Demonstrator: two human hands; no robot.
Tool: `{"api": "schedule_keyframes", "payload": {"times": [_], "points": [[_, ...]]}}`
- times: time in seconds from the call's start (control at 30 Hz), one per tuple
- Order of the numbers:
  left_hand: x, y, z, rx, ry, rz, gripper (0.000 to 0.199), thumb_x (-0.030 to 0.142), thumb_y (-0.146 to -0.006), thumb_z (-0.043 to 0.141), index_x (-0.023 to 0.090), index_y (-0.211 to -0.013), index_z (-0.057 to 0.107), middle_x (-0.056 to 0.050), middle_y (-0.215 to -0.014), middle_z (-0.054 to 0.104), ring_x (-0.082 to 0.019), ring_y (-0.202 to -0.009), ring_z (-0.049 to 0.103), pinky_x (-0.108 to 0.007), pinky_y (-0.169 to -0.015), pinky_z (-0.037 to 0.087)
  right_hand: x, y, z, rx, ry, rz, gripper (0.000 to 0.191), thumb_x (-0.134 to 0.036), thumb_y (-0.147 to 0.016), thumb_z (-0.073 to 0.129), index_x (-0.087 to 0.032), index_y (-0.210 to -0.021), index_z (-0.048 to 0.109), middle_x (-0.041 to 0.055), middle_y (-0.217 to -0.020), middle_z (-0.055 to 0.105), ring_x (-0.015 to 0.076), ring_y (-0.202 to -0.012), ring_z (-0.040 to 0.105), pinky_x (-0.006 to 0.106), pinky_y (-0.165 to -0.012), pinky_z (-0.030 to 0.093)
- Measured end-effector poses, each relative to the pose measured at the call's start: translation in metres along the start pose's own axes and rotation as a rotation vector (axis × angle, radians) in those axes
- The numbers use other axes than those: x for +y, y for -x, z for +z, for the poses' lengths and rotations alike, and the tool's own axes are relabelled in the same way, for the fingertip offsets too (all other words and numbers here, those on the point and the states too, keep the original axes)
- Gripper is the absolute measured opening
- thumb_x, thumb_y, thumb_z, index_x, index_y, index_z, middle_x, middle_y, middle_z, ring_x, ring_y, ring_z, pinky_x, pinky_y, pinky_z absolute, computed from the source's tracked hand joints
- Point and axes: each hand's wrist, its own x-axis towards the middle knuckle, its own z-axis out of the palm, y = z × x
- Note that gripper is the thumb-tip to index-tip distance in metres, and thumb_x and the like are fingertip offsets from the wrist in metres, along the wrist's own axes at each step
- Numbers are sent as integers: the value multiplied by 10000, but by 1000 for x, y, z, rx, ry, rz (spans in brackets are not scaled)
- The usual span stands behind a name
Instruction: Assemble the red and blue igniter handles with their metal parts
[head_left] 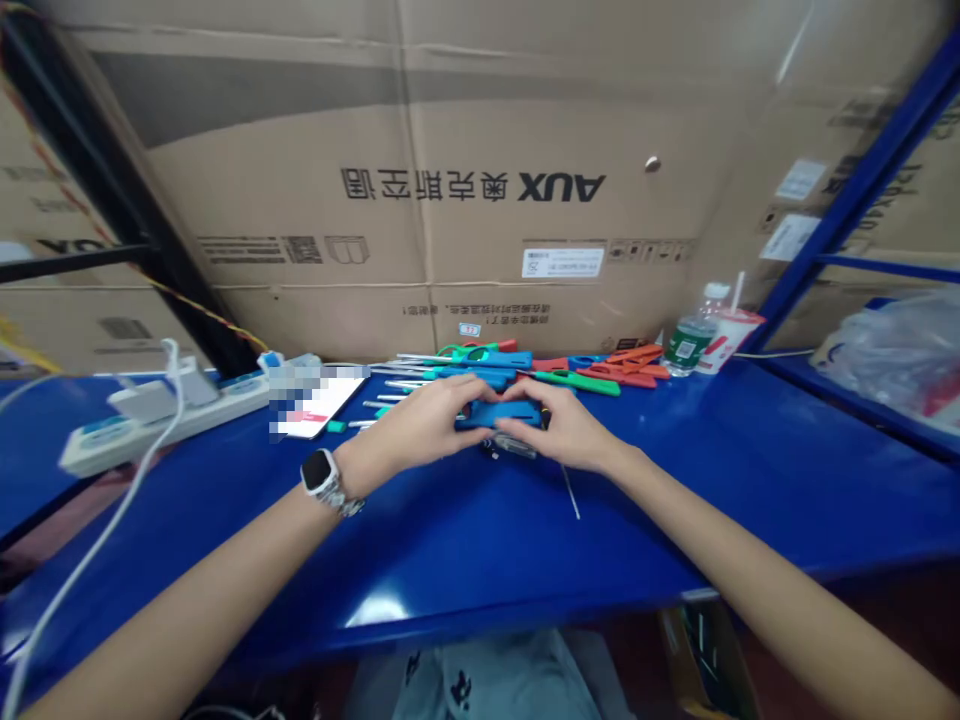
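Between my two hands, above the blue table (420, 540), is a blue plastic lighter handle (504, 413), long with a slot in it. My left hand (427, 420) grips its left end with thumb and fingers, and my right hand (566, 425) closes on its right end. Just below it lies a clear greyish part (516, 446), partly covered. A thin metal shaft (571, 492), like a screwdriver's, sticks out from under my right hand. Behind my hands lie several long-nosed lighters with metal tubes, among them a blue one (510, 359) and a green one (585, 382).
Orange handles (634, 365) are heaped at the back, beside a water bottle (690, 335) and a cup with a straw (727, 340). At left are a power strip (225, 395) with a white cable (127, 500) and a phone-like flat item (330, 400). A large carton (450, 120) stands behind.
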Motion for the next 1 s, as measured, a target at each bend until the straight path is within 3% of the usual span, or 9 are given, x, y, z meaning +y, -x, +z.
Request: {"api": "schedule_keyframes", "payload": {"times": [0.1, 0.23, 0.5, 0.6, 0.73, 0.87, 1.0], "points": [[-4, 49, 8, 19, 61, -26, 287, 363, -942, 675, 223, -1190, 641, -85, -1185, 700, -247, -1011, 680, -390, -869, 548, -17, 8, 21, -155, 56, -120, 297, -373, -867, 774, -212, -1106, 700, 59, -1099, 742, 224, -1015, 688, 369, -915, 517], [-12, 76, 23, -7, 165, -73, 342, 423, -949, 668, 228, -1227, 628, -86, -1189, 694, -228, -956, 688, -403, -860, 570, -20, 16, 37, -213, 192, -129, 305, -361, -873, 788, -208, -1128, 719, 87, -1096, 732, 256, -1060, 674, 433, -961, 501], [-22, 80, 28, 12, 214, -64, 355, 389, -956, 676, 243, -1278, 647, -89, -1220, 668, -260, -1094, 663, -463, -986, 549, -6, 27, 44, -141, 222, -124, 324, -295, -919, 737, -255, -1237, 692, 81, -1182, 715, 271, -1173, 623, 487, -1030, 478], [-19, 83, 25, 19, 205, -42, 308, 367, -996, 618, 227, -1267, 661, -99, -1227, 652, -258, -1137, 648, -464, -1024, 534, -5, 27, 44, -134, 289, -197, 225, -326, -972, 677, -256, -1177, 737, 74, -1109, 738, 266, -1118, 635, 486, -1006, 475], [-17, 84, 23, 6, 146, -43, 412, 338, -920, 723, 225, -1304, 623, -106, -1294, 643, -287, -1220, 618, -486, -1056, 519, -6, 27, 44, -97, 363, -259, 209, -347, -1019, 602, -235, -1090, 763, 74, -1019, 750, 256, -1044, 646, 469, -955, 477], [-18, 84, 22, -12, 83, -56, 342, 265, -921, 702, 209, -1254, 644, -98, -1236, 683, -287, -1182, 642, -475, -1026, 530, -8, 28, 44, -113, 394, -291, 227, -385, -966, 679, -225, -1114, 739, 82, -1077, 732, 271, -1070, 638, 464, -955, 476], [-18, 83, 22, -31, 59, -55, 362, 319, -921, 714, 197, -1258, 660, -104, -1203, 712, -297, -1152, 660, -488, -1024, 522, -7, 28, 44, -140, 436, -316, 276, -381, -945, 706, -212, -1163, 721, 96, -1105, 723, 288, -1090, 632, 473, -952, 480]]}}
